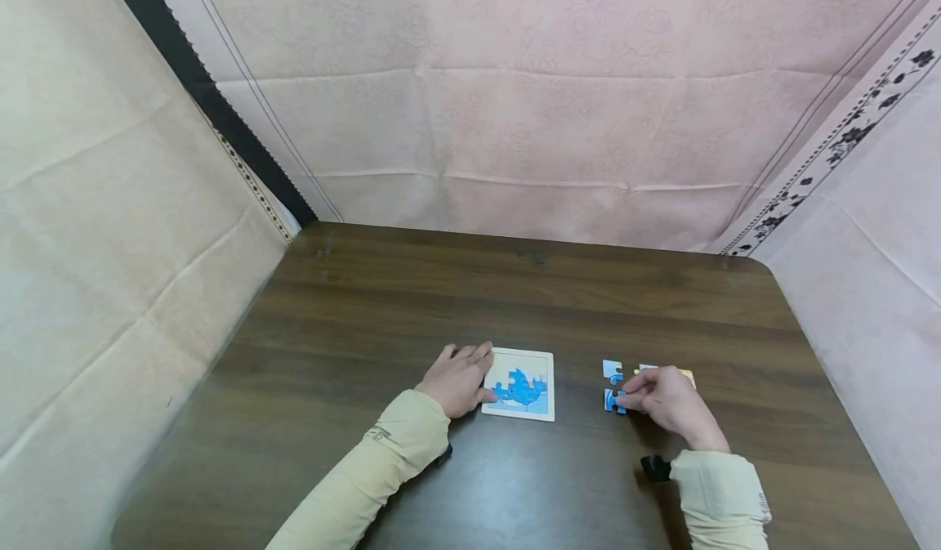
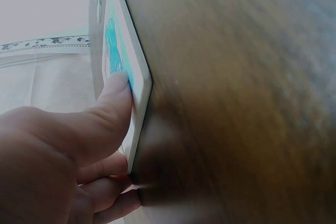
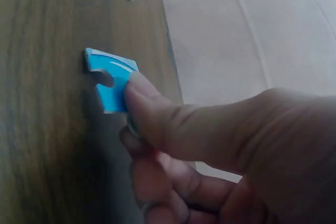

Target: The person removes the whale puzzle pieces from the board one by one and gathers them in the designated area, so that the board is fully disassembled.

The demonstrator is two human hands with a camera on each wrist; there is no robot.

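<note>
A small square puzzle board [image 1: 550,386] with a pale frame and a blue picture lies on the table. My left hand [image 1: 457,380] rests at its left side, the thumb [image 2: 116,90] on the board's face and the other fingers along its edge. To the right of the board, my right hand [image 1: 667,404] pinches a blue puzzle piece [image 3: 113,85] between thumb and fingers. The piece has a rounded notch and a pale curved line. Just beyond that hand lies a light blue puzzle piece [image 1: 611,368], and further pieces are partly hidden behind the hand.
A yellowish piece [image 1: 689,377] shows past the right hand's knuckles. The brown wooden table [image 1: 412,288] runs back to a pale cloth wall [image 1: 515,125], with more cloth hanging at both sides.
</note>
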